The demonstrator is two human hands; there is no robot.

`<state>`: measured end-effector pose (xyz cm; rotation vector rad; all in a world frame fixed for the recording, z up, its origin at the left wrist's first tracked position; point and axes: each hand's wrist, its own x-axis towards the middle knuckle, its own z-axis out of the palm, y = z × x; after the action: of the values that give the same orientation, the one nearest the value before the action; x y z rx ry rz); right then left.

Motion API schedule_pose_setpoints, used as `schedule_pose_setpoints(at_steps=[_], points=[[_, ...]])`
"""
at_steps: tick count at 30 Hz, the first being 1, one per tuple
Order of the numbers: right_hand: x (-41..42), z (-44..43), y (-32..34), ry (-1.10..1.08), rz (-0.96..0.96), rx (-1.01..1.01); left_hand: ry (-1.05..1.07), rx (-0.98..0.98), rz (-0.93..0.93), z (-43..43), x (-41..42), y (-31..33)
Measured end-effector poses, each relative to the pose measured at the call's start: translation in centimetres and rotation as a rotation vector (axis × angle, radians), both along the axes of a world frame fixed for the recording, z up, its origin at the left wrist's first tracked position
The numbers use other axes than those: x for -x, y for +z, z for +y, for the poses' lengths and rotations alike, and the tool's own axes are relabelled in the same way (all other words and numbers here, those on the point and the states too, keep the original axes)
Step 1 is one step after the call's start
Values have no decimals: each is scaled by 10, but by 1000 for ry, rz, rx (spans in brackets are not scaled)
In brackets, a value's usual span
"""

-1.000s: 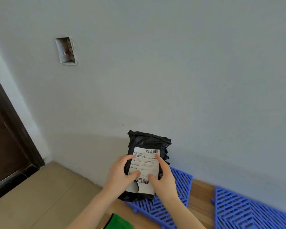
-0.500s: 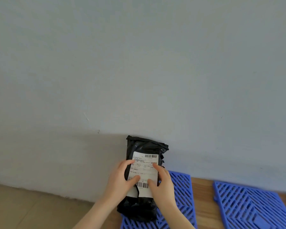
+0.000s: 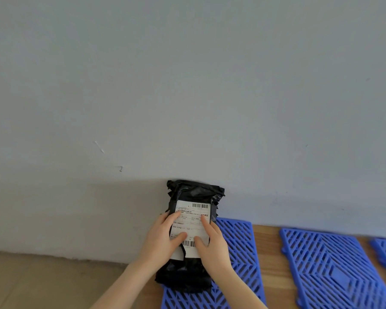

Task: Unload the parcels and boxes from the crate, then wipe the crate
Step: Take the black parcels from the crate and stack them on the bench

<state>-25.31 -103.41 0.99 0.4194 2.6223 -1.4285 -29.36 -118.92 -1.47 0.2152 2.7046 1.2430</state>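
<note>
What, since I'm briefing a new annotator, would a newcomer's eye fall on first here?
The black parcel with its white shipping label stands out at bottom centre, upright in front of the pale grey wall, with the left hand and right hand holding it at its sides. Next come the bright blue lattice panels lying on the wooden surface to its right; the parcel's lower end meets the nearest one.

black parcel (image 3: 195, 195) lowered onto blue mat (image 3: 239, 246), view panned right
</note>
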Motion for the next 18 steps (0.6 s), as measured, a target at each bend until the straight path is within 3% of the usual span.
schedule_pose_setpoints(at_steps=[7,11,18], points=[[-13,14,27,-15,72,-24,111,107,87,7,-15,34],[-42,46,52,-63,137,-20,143,16,258,27,-33,61],[-138,146,119,-210,333,33,-31,-151,418,143,-112,125]])
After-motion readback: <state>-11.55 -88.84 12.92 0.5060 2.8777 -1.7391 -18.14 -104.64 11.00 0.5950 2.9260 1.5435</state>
